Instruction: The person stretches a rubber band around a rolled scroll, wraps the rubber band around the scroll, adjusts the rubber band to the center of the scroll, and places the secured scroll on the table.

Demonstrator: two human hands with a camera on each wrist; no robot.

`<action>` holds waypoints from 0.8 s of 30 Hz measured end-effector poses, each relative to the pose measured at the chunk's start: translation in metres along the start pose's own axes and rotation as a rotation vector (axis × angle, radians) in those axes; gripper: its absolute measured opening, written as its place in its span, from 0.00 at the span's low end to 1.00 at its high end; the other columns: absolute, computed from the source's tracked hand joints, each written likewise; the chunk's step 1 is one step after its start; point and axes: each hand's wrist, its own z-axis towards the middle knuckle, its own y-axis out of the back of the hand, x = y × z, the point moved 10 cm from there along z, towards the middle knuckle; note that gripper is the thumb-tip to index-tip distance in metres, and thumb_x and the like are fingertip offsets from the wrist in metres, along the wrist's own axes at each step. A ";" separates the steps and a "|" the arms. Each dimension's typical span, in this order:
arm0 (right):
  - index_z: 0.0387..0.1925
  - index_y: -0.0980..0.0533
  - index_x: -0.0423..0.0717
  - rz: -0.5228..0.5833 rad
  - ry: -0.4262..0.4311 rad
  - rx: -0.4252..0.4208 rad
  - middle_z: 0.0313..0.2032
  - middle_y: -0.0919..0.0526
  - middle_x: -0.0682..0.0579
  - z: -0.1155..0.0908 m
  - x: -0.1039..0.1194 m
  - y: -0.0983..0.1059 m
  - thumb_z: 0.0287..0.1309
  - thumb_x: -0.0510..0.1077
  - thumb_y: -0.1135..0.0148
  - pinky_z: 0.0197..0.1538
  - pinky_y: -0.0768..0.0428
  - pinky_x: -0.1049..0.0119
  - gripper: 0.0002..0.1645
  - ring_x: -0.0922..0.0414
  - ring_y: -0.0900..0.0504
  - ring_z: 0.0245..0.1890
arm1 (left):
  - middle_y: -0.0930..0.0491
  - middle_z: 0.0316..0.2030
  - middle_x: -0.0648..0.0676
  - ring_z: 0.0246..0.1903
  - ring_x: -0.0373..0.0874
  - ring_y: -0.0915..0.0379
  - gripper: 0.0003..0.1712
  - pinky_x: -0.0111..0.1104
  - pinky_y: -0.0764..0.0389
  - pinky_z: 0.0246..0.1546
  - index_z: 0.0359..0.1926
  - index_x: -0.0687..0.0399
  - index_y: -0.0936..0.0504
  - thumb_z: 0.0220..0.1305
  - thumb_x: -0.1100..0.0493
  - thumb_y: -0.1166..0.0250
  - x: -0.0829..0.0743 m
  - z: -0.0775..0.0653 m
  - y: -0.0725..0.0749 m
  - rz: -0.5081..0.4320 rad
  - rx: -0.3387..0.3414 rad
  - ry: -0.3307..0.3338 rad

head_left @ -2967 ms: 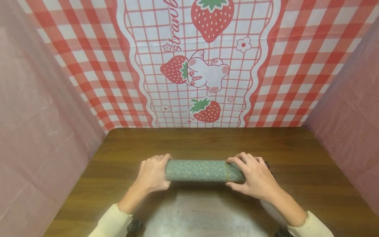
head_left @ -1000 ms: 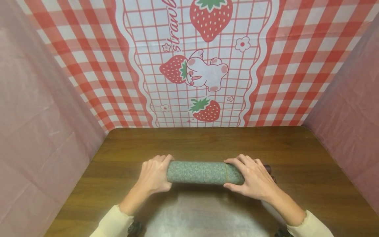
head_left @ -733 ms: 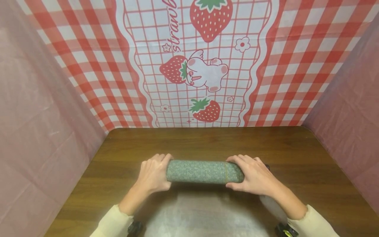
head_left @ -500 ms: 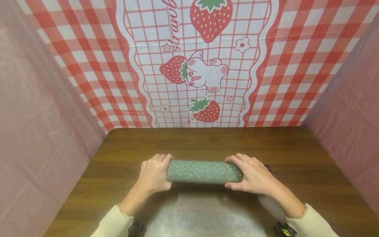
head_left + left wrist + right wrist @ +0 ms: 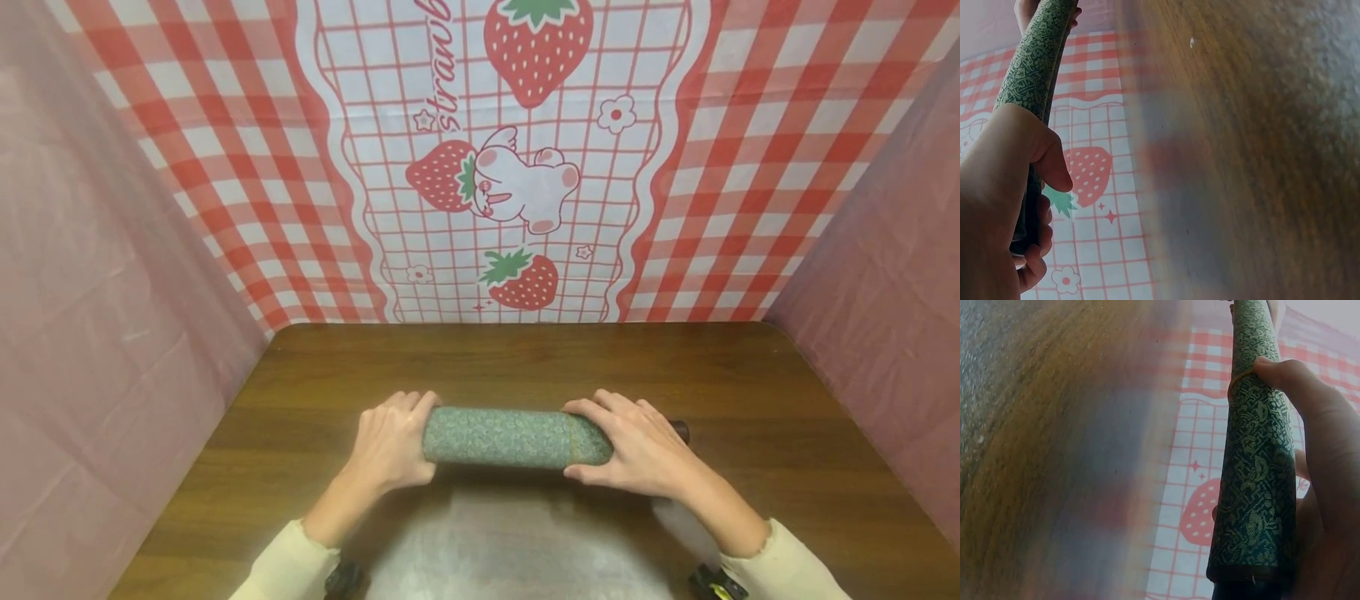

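A rolled scroll [image 5: 498, 437] covered in green brocade with a pale gold pattern lies level in front of me, apparently raised above the table. My left hand [image 5: 393, 442] grips its left end, with the fingers curled round it in the left wrist view. My right hand [image 5: 637, 442] holds the other end, thumb and fingers on opposite sides. A thin yellowish band [image 5: 1244, 378] circles the roll by the right thumb. Past the right hand sticks out a dark roller end [image 5: 681, 430]. The scroll's left tip is covered by my left hand in the head view.
Below is a brown wood-grain table [image 5: 517, 358] with a pale glare patch nearer me. A red-and-white strawberry cloth [image 5: 480, 100] hangs behind its far edge. Pink cloth walls [image 5: 127, 333] stand at both sides.
Both hands keep hold of the scroll in nearly the same place. The right hand has shifted slightly left, and a little more of the dark roller end shows beyond it than half a second ago.
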 end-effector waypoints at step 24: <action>0.65 0.18 0.59 -0.037 0.102 -0.149 0.49 0.13 0.58 -0.005 0.011 0.006 0.44 0.65 0.13 0.47 0.19 0.53 0.46 0.57 0.12 0.48 | 0.13 0.31 0.48 0.28 0.43 0.20 0.39 0.37 0.21 0.21 0.49 0.45 0.16 0.26 0.52 0.16 0.004 0.002 -0.005 -0.049 0.045 0.037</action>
